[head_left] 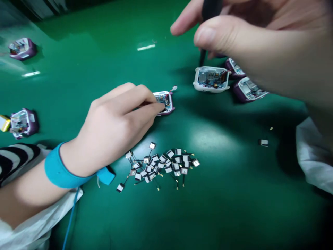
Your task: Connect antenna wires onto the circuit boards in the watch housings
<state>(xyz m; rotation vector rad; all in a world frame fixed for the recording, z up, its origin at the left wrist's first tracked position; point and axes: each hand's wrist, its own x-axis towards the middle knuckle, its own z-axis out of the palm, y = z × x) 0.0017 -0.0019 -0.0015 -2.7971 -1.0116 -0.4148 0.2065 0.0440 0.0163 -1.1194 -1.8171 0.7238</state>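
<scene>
Nearest to the head camera is the right hand, large in the upper right. It grasps a slim black tool firmly between thumb and fingers, and the tip points down. The hand hides most of this tool, so its exact kind cannot be told. The tip is just above a white open housing, which shows a circuit board. Two purple housings lie close beside it, partly under the hand.

The left hand, with a blue wrist strap and a blue cord, reaches to a small purple-and-white housing. Its fingertips are at the open inside, but it cannot be told if they hold a small part or only press there. For such fine work, short movements and a steady housing seem best.

Just below this hand lies a loose pile of small square modules with thin leads, on a green work table, so the wrist must pass near their wires. Wide open room lies to the right of the pile, around one separate module. More purple housings stand along the left side, and a white cloth hangs at the right edge.
</scene>
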